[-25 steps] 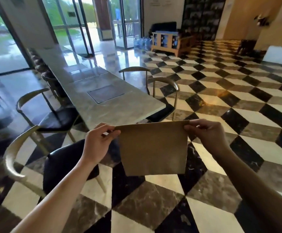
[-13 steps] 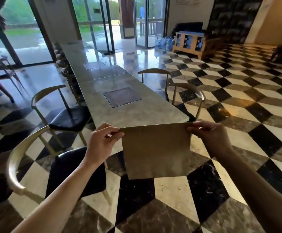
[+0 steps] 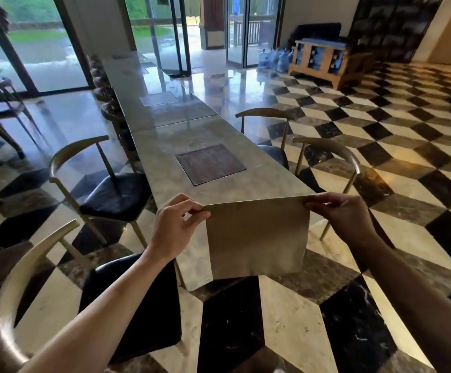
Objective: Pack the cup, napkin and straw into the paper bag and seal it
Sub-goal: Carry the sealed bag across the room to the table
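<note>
Both hands are holding the flat brown paper bag upright in the air over the near end of the long marble surface. The left hand is pinching its top left corner, the right hand is pinching its top right corner.

One paper bag, two hands, one table.

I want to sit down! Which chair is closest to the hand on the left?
The black-seated chair right under the left hand and forearm, at the table's near end; the other chairs stand farther up the table.
</note>
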Demonstrator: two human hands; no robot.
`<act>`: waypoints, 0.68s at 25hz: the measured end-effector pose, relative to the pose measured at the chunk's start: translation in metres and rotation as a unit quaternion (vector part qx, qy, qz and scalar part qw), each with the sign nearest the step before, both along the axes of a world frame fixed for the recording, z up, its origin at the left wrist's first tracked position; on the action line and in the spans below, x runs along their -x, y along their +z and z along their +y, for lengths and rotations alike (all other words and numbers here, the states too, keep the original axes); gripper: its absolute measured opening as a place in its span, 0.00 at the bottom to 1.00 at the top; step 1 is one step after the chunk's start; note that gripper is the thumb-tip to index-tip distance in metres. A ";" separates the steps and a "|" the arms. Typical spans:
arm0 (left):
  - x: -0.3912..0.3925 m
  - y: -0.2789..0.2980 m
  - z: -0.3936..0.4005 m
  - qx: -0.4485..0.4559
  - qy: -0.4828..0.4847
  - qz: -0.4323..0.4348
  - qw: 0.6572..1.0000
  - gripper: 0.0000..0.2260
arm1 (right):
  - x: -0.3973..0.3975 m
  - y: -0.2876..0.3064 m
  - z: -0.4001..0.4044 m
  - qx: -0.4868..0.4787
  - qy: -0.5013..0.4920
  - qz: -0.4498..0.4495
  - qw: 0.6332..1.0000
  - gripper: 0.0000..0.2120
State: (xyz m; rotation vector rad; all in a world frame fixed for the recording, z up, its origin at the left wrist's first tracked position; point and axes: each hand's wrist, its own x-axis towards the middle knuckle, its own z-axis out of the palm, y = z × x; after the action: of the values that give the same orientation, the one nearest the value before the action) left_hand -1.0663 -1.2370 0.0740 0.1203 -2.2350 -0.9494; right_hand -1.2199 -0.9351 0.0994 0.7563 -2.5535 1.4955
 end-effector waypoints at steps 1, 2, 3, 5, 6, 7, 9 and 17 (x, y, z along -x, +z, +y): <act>0.010 -0.002 -0.007 0.007 0.007 -0.003 1.000 0.04 | 0.014 -0.001 -0.010 -0.004 0.002 0.002 1.000 0.08; 0.019 -0.005 -0.013 0.012 0.014 -0.005 1.000 0.04 | 0.027 -0.002 -0.019 -0.005 0.004 0.000 1.000 0.08; 0.028 -0.006 -0.019 0.018 0.021 -0.007 1.000 0.04 | 0.040 -0.004 -0.028 -0.006 0.007 0.000 1.000 0.07; 0.046 -0.010 -0.030 0.038 0.036 -0.010 0.999 0.05 | 0.066 -0.007 -0.043 -0.013 0.015 0.012 1.000 0.07; 0.057 -0.012 -0.036 0.047 0.044 -0.011 0.998 0.05 | 0.083 -0.009 -0.050 -0.014 0.021 0.018 1.000 0.07; 0.067 -0.014 -0.039 0.048 0.052 -0.011 0.997 0.05 | 0.098 -0.010 -0.056 -0.014 0.030 0.020 0.999 0.07; 0.087 -0.016 -0.043 0.045 0.072 -0.016 0.996 0.05 | 0.129 -0.013 -0.069 -0.011 0.052 0.015 0.998 0.06; 0.167 -0.031 -0.055 0.028 0.162 -0.052 0.985 0.05 | 0.247 -0.033 -0.112 -0.008 0.117 0.011 0.993 0.09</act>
State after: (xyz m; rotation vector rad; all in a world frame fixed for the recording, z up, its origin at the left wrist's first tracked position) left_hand -1.2336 -1.2915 0.0428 0.5021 -2.2441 -0.7180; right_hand -1.4668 -1.0474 0.0665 1.1017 -2.5364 1.5203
